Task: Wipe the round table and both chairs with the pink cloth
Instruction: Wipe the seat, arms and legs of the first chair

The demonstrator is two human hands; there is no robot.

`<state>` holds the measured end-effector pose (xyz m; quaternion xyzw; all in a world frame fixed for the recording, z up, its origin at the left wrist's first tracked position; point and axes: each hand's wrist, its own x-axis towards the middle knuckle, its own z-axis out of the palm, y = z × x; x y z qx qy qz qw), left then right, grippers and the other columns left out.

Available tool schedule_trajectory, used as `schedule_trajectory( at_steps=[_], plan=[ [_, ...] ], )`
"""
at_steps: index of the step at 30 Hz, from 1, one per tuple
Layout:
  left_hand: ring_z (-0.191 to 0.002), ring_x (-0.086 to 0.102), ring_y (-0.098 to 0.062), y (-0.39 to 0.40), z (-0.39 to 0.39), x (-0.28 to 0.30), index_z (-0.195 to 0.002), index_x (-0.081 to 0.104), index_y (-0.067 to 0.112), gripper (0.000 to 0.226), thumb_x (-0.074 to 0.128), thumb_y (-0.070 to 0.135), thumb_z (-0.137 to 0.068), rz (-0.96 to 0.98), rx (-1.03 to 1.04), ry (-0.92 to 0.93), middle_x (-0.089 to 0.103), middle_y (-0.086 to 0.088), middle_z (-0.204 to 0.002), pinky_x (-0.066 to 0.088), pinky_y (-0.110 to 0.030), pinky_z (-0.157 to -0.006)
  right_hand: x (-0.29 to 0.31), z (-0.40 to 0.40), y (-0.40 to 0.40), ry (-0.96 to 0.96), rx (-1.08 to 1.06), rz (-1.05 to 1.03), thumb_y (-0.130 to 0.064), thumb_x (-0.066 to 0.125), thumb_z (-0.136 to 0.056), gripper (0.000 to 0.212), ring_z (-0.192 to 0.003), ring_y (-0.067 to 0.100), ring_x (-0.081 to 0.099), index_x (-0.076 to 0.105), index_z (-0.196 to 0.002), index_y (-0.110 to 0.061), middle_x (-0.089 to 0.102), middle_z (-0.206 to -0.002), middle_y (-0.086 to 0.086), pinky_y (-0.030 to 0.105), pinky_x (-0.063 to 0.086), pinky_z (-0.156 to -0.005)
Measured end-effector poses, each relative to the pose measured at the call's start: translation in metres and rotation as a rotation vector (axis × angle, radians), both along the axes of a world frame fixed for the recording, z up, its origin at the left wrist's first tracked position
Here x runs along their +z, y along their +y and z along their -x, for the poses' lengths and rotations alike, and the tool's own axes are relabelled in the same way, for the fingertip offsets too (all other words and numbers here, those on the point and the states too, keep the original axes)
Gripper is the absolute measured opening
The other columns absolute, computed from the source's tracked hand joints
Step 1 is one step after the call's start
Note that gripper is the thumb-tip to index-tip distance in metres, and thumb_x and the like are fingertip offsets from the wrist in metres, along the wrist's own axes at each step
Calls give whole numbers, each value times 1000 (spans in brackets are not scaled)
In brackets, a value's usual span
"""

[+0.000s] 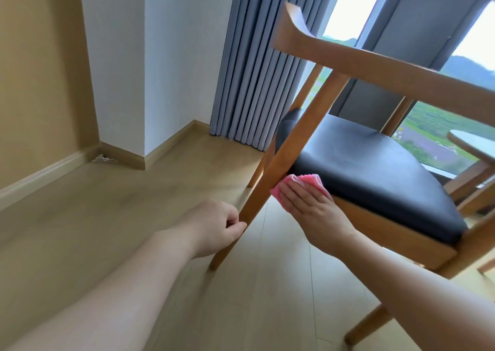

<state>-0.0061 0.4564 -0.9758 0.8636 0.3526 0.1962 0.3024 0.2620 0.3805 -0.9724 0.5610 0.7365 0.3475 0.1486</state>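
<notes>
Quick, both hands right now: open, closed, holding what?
Left hand: fingers curled round the chair leg, gripping it.
Right hand: flat, fingers straight, pressing the pink cloth against the chair.

Round table (467, 143) right of chair (369, 168)

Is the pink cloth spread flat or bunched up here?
Bunched. The pink cloth sits as a wad under the right hand, pressed against the chair at its seat corner.

pink cloth (300, 187): folded, fringed edge showing, lying pressed against seat frame beside rear leg | wooden chair (308, 120): light brown, curved backrest, black padded seat, standing tilted in view on pale floor | round table (471, 143): pale top, wooden rim, sitting partly visible at right edge
</notes>
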Motion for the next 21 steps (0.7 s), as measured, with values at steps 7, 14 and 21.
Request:
schedule_trajectory(
  at_steps=[7, 14, 21],
  plan=[
    [-51, 49, -12, -4, -12, 1, -56, 53, 24, 39, 56, 45, -89, 12, -25, -23, 52, 7, -54, 47, -31, -53, 23, 9, -6, -53, 92, 10, -17, 49, -89, 59, -142, 31, 27, 35, -146, -7, 36, -151, 12, 47, 17, -118],
    [-48, 48, -7, -5, -20, 4, -58, 54, 26, 38, 53, 46, -90, -15, -21, -7, 54, 8, -56, 39, -23, -48, 81, 15, -18, -171, 174, 1, -19, 44, -89, 63, -145, 36, 18, 31, -149, -10, 32, -154, 12, 53, 10, -116],
    [-47, 41, -7, -6, -32, 13, -59, 51, 17, 40, 52, 45, -89, -122, -47, -73, 47, 6, -52, 39, -26, -49, 163, 30, 3, -145, 197, -173, -8, 39, -85, 61, -143, 37, 21, 35, -145, -7, 33, -152, 18, 56, 17, -115]
  ],
)
